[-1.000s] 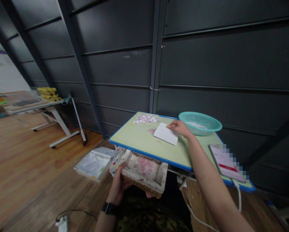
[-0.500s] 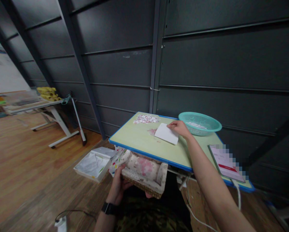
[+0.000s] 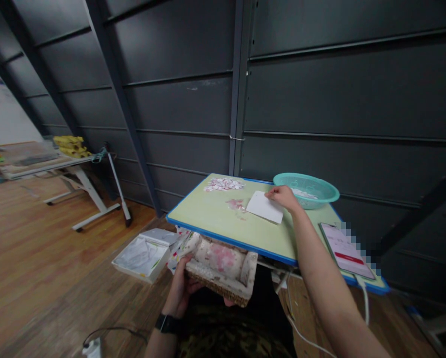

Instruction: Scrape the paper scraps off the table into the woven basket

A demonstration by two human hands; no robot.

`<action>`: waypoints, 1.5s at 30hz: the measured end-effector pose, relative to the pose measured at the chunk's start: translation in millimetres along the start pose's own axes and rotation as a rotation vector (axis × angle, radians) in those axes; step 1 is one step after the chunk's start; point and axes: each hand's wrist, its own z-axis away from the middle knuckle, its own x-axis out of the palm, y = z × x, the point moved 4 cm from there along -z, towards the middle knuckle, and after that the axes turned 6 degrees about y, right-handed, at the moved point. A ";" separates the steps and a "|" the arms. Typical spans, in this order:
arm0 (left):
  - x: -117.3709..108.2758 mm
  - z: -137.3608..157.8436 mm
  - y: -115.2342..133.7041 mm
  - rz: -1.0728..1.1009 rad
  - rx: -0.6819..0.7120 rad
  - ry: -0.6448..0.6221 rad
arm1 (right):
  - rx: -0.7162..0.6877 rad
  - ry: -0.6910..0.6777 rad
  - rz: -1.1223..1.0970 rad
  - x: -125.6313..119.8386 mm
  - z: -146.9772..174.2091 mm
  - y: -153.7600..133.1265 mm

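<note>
My right hand [image 3: 283, 197] pinches the far edge of a white card [image 3: 264, 207], which rests low over the yellow-green tabletop [image 3: 204, 211]. Just left of the card lies a smear of pinkish bits [image 3: 236, 205]. Below the table's front edge, my left hand [image 3: 183, 281] grips the left end of a woven basket [image 3: 223, 266] with a whitish, pink-stained lining. Some of the basket's far side is under the tabletop. A heap of small white and pinkish pieces [image 3: 223, 184] sits at the far left of the table.
A turquoise plastic basket [image 3: 325, 191] with white pieces inside stands at the back right. At the right edge lies a phone [image 3: 347, 251] with a cable. An open white box [image 3: 140, 258] is on the floor at left, and a dark panelled wall [image 3: 178, 109] rises behind.
My right hand has slid the card a little to the right across the tabletop, away from the pinkish bits. My left hand keeps the woven basket in about the same place.
</note>
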 end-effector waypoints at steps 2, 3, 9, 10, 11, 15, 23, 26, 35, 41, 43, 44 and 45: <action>0.0 0.5 0.3 -0.015 0.013 -0.008 | -0.012 -0.061 0.005 4.4 1.2 -3.5; 0.0 0.6 0.3 -0.016 0.018 -0.011 | -0.018 -0.092 -0.007 6.6 1.9 -5.3; -1.2 -1.1 -0.6 -0.025 0.024 -0.012 | -0.009 -0.098 -0.089 8.2 3.7 -9.1; -1.5 -1.2 -0.9 -0.026 0.020 -0.006 | -0.011 -0.100 -0.087 8.7 4.1 -9.6; -1.7 -1.2 -1.0 -0.027 0.015 0.000 | -0.017 -0.107 -0.083 9.8 4.5 -10.5; -0.8 -0.3 -0.4 -0.026 0.007 0.006 | -0.056 -0.138 -0.075 17.6 6.5 -15.4; -0.8 -1.8 -1.5 -0.020 0.005 -0.013 | -0.067 -0.179 -0.152 26.9 10.4 -20.1; -1.2 -1.2 -1.6 -0.034 0.005 -0.003 | -0.086 -0.198 -0.148 28.6 12.0 -23.3; 2.7 4.0 1.6 -0.041 0.006 0.003 | -0.063 -0.252 -0.139 37.9 15.5 -27.1; 3.8 5.5 1.1 -0.033 -0.005 0.003 | -0.048 -0.184 -0.162 34.7 14.0 -27.6; 3.7 5.1 0.8 -0.031 -0.007 0.001 | -0.030 -0.176 -0.162 29.7 12.0 -24.1; 3.8 4.7 0.7 -0.030 -0.005 -0.002 | -0.023 -0.186 -0.158 28.2 11.6 -22.6; 3.8 4.3 0.8 -0.029 0.000 -0.004 | -0.018 -0.202 -0.152 27.8 11.6 -21.7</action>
